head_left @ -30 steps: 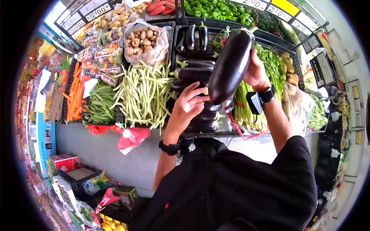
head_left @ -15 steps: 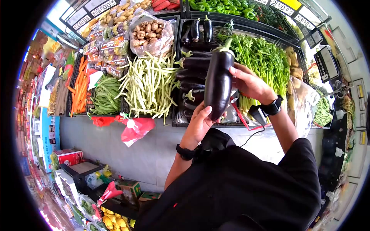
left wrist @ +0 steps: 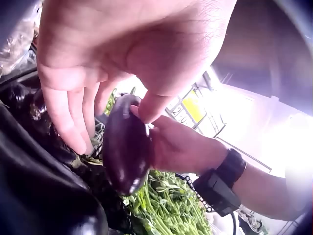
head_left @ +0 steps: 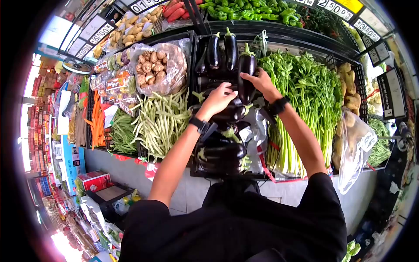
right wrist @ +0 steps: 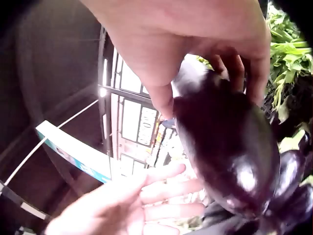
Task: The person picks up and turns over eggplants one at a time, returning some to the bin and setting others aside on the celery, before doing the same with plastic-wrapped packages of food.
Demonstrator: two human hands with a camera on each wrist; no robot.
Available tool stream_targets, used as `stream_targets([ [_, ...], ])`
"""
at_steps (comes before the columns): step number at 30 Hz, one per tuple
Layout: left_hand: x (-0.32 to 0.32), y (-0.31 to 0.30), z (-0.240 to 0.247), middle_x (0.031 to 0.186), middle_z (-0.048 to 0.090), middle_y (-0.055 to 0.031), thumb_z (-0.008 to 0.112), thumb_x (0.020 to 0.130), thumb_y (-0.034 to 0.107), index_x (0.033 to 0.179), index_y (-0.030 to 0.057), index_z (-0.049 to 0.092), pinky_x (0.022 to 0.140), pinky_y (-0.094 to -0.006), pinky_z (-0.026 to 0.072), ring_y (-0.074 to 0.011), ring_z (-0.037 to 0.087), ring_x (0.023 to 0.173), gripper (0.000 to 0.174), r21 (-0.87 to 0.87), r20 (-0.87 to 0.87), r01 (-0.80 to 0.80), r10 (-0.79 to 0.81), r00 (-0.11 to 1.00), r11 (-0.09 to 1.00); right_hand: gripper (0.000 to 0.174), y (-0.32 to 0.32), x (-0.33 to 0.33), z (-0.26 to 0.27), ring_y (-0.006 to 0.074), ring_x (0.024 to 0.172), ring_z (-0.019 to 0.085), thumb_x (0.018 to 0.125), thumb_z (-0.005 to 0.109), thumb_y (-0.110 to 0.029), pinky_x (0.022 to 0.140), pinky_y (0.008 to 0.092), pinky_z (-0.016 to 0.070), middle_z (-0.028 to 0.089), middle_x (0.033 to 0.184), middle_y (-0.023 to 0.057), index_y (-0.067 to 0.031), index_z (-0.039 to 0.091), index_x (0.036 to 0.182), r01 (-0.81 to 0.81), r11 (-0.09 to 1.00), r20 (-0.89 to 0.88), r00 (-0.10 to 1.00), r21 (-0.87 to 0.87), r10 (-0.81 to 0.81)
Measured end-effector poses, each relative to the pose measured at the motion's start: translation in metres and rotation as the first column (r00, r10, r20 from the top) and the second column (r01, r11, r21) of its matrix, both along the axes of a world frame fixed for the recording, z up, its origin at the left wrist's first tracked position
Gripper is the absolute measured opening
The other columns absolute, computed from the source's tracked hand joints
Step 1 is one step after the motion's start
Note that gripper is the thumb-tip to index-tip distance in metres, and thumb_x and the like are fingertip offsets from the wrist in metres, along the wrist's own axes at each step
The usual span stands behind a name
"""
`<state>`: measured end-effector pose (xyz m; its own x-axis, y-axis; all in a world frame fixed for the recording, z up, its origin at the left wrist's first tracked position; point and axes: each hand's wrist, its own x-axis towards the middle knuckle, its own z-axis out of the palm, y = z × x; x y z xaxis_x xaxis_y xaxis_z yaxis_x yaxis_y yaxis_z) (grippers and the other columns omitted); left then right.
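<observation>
A dark purple eggplant (head_left: 247, 65) is held stem outward above the right part of a black crate (head_left: 193, 61). The right hand (head_left: 262, 85) is clamped on it, thumb on one side and fingers on the other. The left hand (head_left: 218, 100) is just to the left, its fingers loosely spread and holding nothing; whether a fingertip touches the eggplant I cannot tell. The two hands are close but apart.

Under them, more eggplants (head_left: 222, 150) lie crosswise in the crate, glossy and stacked toward its near edge, with slim ones (head_left: 214, 51) standing at the far left. To the right is a thick bed of leafy greens (head_left: 301, 100), stalks pointing near, then brown roots (head_left: 349, 87) and a clear plastic bag (head_left: 351, 144) drooping over the near edge. To the left come pale long beans (head_left: 161, 122), with bagged mushrooms (head_left: 150, 67) beyond them, then green beans (head_left: 124, 131) and carrots (head_left: 98, 122).

On the far tier sit green peppers (head_left: 253, 13), with price signs (head_left: 340, 9) above and farther right. Below the stand's near edge is a grey floor (head_left: 187, 192); to the near left stands a red box (head_left: 94, 181), and packed shelves (head_left: 41, 135) fill the far left of the room
</observation>
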<state>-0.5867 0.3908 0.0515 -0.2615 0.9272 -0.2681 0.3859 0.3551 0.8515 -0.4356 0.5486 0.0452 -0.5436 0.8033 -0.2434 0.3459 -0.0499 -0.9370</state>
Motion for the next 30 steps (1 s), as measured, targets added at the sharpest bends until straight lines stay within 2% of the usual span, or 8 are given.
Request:
stream_targets([
  [5,-0.026,0.074,-0.017,0.121,0.066,-0.0193,0.062,0.095,0.04,0.135,-0.0038,0.048,0.096,-0.0363,0.0473,-0.0289,0.063,0.112,0.061,-0.142,-0.172,0.068,-0.093,0.981,0.988,0.082,0.086,-0.069,-0.06,0.0351,0.1,0.068,0.07,0.081,-0.053,0.087,0.0402,0.0528,0.068,0.108,0.0259,0.0078,0.055,0.118,0.237,0.97,0.084,0.967,0.062,-0.241],
  [13,-0.099,0.098,-0.047,0.12,0.066,-0.0197,0.064,0.095,0.032,0.13,-0.0036,0.052,0.091,-0.0358,0.0517,-0.0255,0.066,0.109,0.052,-0.176,-0.246,-0.024,-0.021,0.969,0.984,0.076,0.167,-0.129,-0.12,0.0419,0.098,0.067,0.073,0.078,-0.055,0.084,0.0482,0.0546,0.067,0.107,0.0245,0.0,0.046,0.115,0.067,0.917,0.403,0.884,0.393,-0.238],
  [15,-0.112,0.099,-0.055,0.117,0.066,-0.0187,0.065,0.094,0.028,0.125,-0.0032,0.056,0.089,-0.0357,0.0525,-0.0252,0.067,0.105,0.045,-0.129,-0.232,-0.049,0.018,0.972,0.99,0.077,0.171,-0.125,-0.141,0.0432,0.097,0.067,0.071,0.08,-0.055,0.083,0.0491,0.0544,0.068,0.105,0.0256,0.0003,0.047,0.114,0.021,0.951,0.449,0.878,0.308,-0.165],
  [20,-0.118,0.105,-0.086,0.106,0.066,-0.0155,0.067,0.09,0.021,0.115,-0.0007,0.062,0.088,-0.0394,0.0526,-0.0289,0.066,0.097,0.034,-0.015,-0.483,0.068,-0.067,0.873,0.998,0.069,0.17,-0.12,-0.176,0.0425,0.101,0.063,0.071,0.085,-0.041,0.083,0.0499,0.0537,0.06,0.113,0.0252,-0.0005,0.048,0.113,0.102,0.871,0.297,0.916,0.481,-0.271],
  [23,-0.108,0.108,-0.1,0.114,0.063,-0.0155,0.066,0.09,0.021,0.119,0.0005,0.06,0.092,-0.0394,0.0508,-0.0305,0.063,0.106,0.036,-0.106,-0.53,0.075,-0.12,0.84,0.991,0.045,0.136,-0.101,-0.145,0.0368,0.099,0.056,0.073,0.079,-0.016,0.085,0.0457,0.049,0.056,0.103,0.0175,-0.0046,0.053,0.107,0.034,0.637,0.085,0.984,0.77,-0.155],
  [25,-0.099,0.113,-0.094,0.124,0.057,-0.0156,0.066,0.089,0.021,0.124,0.0011,0.056,0.096,-0.0401,0.0487,-0.033,0.058,0.115,0.042,-0.197,-0.612,0.149,-0.24,0.753,0.969,0.038,0.113,-0.091,-0.147,0.0382,0.094,0.058,0.077,0.075,-0.015,0.082,0.0469,0.0502,0.057,0.099,0.0163,-0.0049,0.054,0.107,-0.132,0.668,0.145,0.989,0.732,0.037],
  [27,-0.097,0.119,-0.105,0.126,0.055,-0.0157,0.066,0.088,0.02,0.125,0.0009,0.054,0.099,-0.0408,0.0476,-0.0339,0.055,0.118,0.044,-0.248,-0.662,0.234,-0.341,0.668,0.94,0.035,0.098,-0.09,-0.15,0.0418,0.091,0.063,0.084,0.071,-0.023,0.077,0.0494,0.0526,0.063,0.097,0.0203,-0.002,0.054,0.106,-0.205,0.829,0.204,0.973,0.521,0.112],
  [30,-0.086,0.134,-0.112,0.116,0.057,-0.0171,0.071,0.08,0.016,0.118,-0.0017,0.057,0.092,-0.0434,0.0515,-0.0347,0.059,0.111,0.044,-0.406,-0.647,0.24,-0.463,0.606,0.882,0.052,0.093,-0.102,-0.155,0.0437,0.089,0.067,0.087,0.068,-0.044,0.076,0.0514,0.0545,0.068,0.094,0.0274,0.0035,0.056,0.104,-0.197,0.898,0.223,0.968,0.393,0.115],
])
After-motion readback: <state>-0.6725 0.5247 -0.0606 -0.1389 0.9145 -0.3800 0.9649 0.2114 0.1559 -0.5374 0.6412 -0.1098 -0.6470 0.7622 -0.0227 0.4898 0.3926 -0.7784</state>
